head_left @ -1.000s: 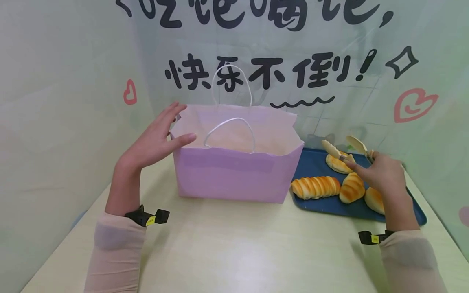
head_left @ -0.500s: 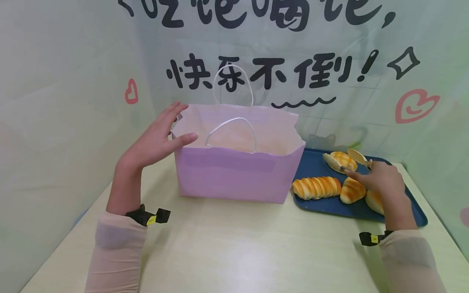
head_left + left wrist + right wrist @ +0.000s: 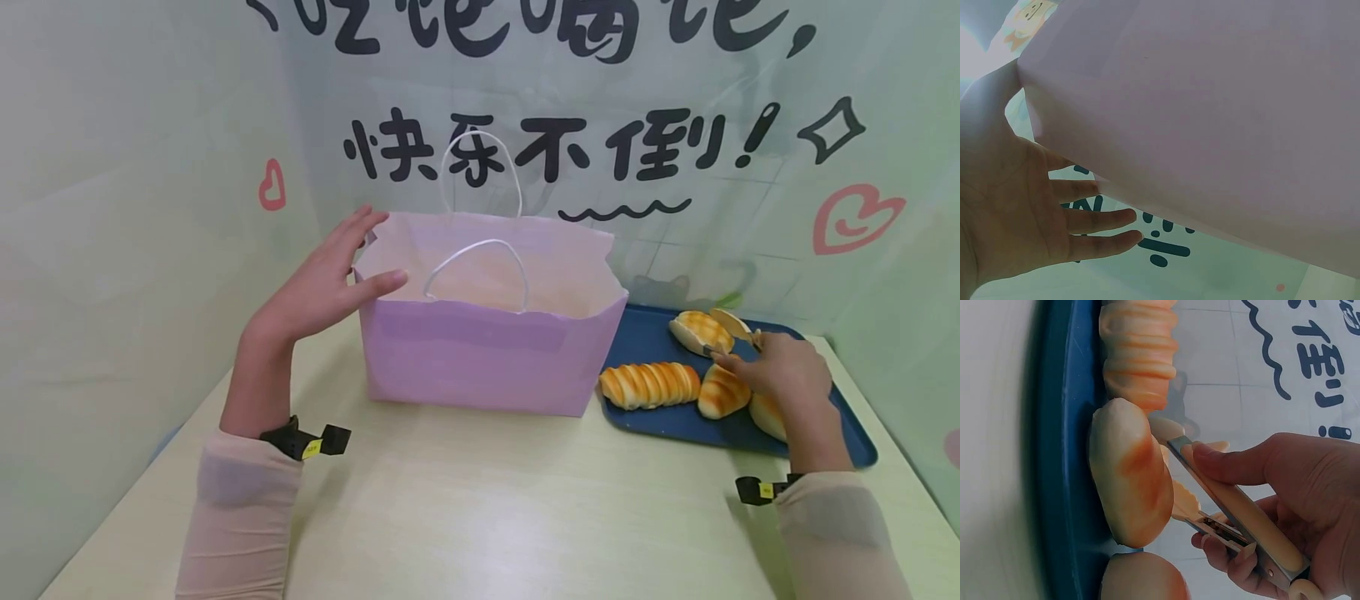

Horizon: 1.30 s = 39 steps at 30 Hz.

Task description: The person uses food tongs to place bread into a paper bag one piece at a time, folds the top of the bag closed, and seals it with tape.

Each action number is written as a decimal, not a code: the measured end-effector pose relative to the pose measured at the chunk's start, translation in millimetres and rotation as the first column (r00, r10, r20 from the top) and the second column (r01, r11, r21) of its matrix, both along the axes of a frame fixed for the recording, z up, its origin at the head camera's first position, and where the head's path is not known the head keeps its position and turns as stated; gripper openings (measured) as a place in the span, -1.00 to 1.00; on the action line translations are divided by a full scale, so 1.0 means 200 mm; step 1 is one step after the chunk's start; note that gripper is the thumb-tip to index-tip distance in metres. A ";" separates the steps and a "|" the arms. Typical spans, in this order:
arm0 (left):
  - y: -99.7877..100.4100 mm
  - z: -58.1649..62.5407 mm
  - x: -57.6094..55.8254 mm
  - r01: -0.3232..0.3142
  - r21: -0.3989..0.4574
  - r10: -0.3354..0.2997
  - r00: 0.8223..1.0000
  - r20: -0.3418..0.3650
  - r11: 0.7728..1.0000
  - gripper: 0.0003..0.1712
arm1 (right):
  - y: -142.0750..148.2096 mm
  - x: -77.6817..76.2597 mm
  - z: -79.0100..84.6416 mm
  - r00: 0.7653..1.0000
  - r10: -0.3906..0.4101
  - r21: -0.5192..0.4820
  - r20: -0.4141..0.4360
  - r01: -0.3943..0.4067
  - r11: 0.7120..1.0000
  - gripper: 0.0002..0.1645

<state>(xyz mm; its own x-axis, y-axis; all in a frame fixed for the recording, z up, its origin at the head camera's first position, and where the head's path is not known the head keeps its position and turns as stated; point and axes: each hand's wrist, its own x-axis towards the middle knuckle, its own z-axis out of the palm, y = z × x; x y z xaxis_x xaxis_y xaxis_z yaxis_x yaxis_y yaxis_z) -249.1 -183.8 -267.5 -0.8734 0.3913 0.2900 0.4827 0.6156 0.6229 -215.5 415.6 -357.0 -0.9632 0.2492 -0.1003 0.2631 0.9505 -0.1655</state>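
My left hand point(image 3: 315, 287) rests at the left edge of an upright lilac paper bag point(image 3: 480, 358), its thumb over the front rim. Its fingers point(image 3: 1104, 219) are straight and spread beside the bag in the left wrist view. My right hand point(image 3: 791, 371) holds wooden-handled tongs point(image 3: 1247, 525) with cream tips. The tongs' tips are at the round, grid-topped bun point(image 3: 699, 332) at the back of the blue tray point(image 3: 637, 333). In the right wrist view a browned bun point(image 3: 1132, 475) stands in front of the tips and partly hides them.
A ridged roll point(image 3: 649, 385) lies at the tray's front left, close beside the bag. Another bun point(image 3: 767, 417) sits partly under my right wrist. The bag's white handles point(image 3: 480, 243) stand up over its wide mouth. A printed wall sheet point(image 3: 480, 83) rises behind the table.
My right hand has lowered the tongs so that their tips come down around the rear bun, and the tips are closer together. My left hand stays at the bag.
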 end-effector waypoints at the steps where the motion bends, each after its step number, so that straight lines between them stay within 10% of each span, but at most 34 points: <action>1: 0.00 0.00 0.00 0.000 -0.001 0.000 1.000 0.000 1.000 0.02 | 0.00 0.00 0.00 1.000 0.000 -0.005 -0.010 0.000 1.000 0.12; 6: 0.01 0.00 0.00 0.001 -0.002 -0.001 1.000 0.004 1.000 0.03 | 0.00 0.02 0.00 0.998 0.004 -0.028 -0.056 -0.005 1.000 -0.16; 14: 0.01 0.00 0.00 0.002 -0.008 -0.002 1.000 -0.003 1.000 0.03 | -0.01 0.05 0.03 0.994 -0.002 -0.035 -0.112 -0.002 0.999 -0.01; 28: 0.01 0.01 0.00 -0.002 -0.009 0.002 1.000 0.005 1.000 0.04 | -0.23 0.18 0.29 0.933 0.015 -0.137 -0.359 -0.069 0.988 0.00; 39: 0.00 -0.01 -0.01 0.002 -0.002 -0.002 1.000 -0.007 1.000 0.03 | -0.47 0.34 0.45 0.787 0.028 -0.140 -0.616 -0.145 0.980 -0.27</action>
<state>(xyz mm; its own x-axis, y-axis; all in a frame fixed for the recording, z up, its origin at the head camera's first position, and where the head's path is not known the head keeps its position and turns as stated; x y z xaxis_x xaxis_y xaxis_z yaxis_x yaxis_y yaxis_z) -250.6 -182.8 -268.6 -0.8704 0.3937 0.2956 0.4884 0.6156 0.6184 -146.9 322.5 -267.7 -0.8542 0.1972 0.4810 -0.0296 0.9053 -0.4237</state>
